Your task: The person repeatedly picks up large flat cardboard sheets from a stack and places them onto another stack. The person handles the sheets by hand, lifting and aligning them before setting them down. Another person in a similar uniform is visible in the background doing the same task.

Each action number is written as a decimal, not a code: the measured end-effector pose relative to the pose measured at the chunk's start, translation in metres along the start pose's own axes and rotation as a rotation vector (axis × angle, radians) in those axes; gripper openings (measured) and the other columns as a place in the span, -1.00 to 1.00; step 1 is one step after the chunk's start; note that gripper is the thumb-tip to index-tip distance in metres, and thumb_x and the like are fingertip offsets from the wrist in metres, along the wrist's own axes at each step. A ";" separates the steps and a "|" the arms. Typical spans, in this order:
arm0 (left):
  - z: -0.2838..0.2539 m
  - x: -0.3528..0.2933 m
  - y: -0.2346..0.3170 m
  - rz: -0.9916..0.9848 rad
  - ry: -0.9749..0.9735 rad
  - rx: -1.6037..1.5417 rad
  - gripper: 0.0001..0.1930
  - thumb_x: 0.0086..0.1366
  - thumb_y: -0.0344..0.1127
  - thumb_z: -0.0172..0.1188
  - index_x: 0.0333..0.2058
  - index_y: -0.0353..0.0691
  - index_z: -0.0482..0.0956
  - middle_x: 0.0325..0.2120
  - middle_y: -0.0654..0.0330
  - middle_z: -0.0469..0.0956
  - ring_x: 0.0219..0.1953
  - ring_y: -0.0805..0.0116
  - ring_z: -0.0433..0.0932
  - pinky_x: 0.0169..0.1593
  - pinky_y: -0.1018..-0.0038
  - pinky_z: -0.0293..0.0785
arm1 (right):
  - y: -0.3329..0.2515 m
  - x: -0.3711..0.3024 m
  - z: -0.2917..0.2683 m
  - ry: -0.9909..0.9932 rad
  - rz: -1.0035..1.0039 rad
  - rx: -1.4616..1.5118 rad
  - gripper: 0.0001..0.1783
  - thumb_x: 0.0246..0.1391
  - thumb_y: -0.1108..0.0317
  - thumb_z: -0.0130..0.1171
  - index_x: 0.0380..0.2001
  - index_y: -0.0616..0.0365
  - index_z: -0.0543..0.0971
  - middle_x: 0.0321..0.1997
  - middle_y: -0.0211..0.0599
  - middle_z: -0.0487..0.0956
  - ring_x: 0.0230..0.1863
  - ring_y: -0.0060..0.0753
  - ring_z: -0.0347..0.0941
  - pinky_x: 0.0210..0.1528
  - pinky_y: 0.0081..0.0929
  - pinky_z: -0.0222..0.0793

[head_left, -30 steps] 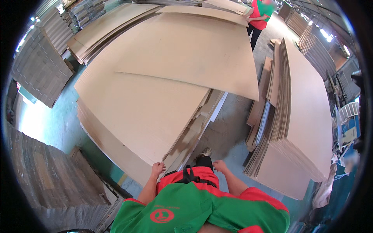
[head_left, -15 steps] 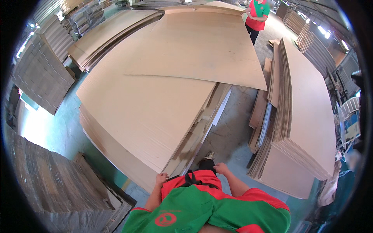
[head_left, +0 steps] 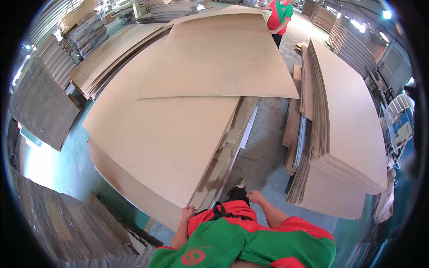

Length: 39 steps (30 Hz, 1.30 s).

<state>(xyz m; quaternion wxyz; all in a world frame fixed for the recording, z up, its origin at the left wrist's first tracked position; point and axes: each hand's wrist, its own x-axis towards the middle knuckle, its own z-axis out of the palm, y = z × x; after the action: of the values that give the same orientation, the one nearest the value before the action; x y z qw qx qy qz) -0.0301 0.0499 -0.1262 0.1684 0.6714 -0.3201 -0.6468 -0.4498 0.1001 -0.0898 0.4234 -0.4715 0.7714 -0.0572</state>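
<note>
My left hand (head_left: 188, 211) is at the near corner of a wide brown cardboard sheet (head_left: 165, 138), its fingers curled at the edge. That sheet lies on a stack whose lower layers (head_left: 134, 187) stick out at the near left. A second cardboard sheet (head_left: 219, 67) lies askew over its far part, with one corner jutting out to the right. My right hand (head_left: 254, 196) hangs in front of my body, fingers curled in, with nothing seen in it. At the far end a co-worker (head_left: 280, 15) stands by the top sheet, a hand near its edge.
A tall stack of cardboard sheets (head_left: 348, 116) leans on the right, across a floor aisle (head_left: 263, 143). Dark wrapped bundles (head_left: 58, 219) stand at the lower left, and a grey stack (head_left: 44, 98) beyond them. Another sheet pile (head_left: 116, 53) lies at the back left.
The view has shifted slightly. The co-worker has moved a little left in the picture, with an arm lowered toward the top sheet. My hands keep about the same places.
</note>
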 end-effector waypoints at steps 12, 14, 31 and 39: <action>-0.001 0.005 -0.013 0.023 0.003 -0.026 -0.60 0.30 -0.11 0.04 -0.21 -0.43 0.55 -0.35 0.00 0.63 -0.38 0.28 0.63 -0.38 0.44 0.54 | 0.005 -0.003 0.012 0.000 0.013 0.004 -0.61 -0.02 0.11 0.13 -0.27 0.19 0.64 -0.51 -0.11 0.61 -0.50 -0.20 0.57 -0.38 -0.28 0.49; -0.001 0.005 -0.013 0.015 -0.003 -0.017 -0.59 0.31 -0.11 0.03 -0.20 -0.43 0.55 -0.33 -0.01 0.63 -0.36 0.28 0.63 -0.37 0.43 0.55 | 0.004 -0.003 0.011 0.015 -0.001 -0.019 -0.61 -0.03 0.10 0.13 -0.28 0.19 0.65 -0.49 -0.08 0.62 -0.49 -0.18 0.57 -0.36 -0.27 0.48; -0.002 0.004 -0.010 -0.046 -0.007 0.016 -0.58 0.33 -0.11 0.00 -0.14 -0.43 0.52 -0.29 0.01 0.63 -0.34 0.26 0.64 -0.34 0.41 0.55 | -0.007 -0.001 0.005 0.017 -0.037 -0.086 -0.59 -0.04 0.04 0.11 -0.28 0.12 0.65 -0.42 -0.07 0.63 -0.37 -0.08 0.59 -0.23 -0.24 0.49; -0.003 0.011 -0.014 -0.016 -0.006 -0.010 -0.59 0.32 -0.12 0.02 -0.16 -0.44 0.52 -0.33 0.00 0.63 -0.37 0.23 0.64 -0.37 0.41 0.55 | -0.011 -0.001 0.002 0.018 -0.049 -0.115 -0.59 -0.05 0.03 0.10 -0.30 0.13 0.66 -0.41 -0.06 0.63 -0.34 -0.04 0.58 -0.19 -0.22 0.48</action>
<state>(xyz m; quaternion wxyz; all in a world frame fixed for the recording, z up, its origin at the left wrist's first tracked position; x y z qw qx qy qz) -0.0249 0.0531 -0.1432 0.1654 0.6712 -0.3120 -0.6517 -0.4402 0.0957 -0.0850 0.3871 -0.5131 0.7656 -0.0275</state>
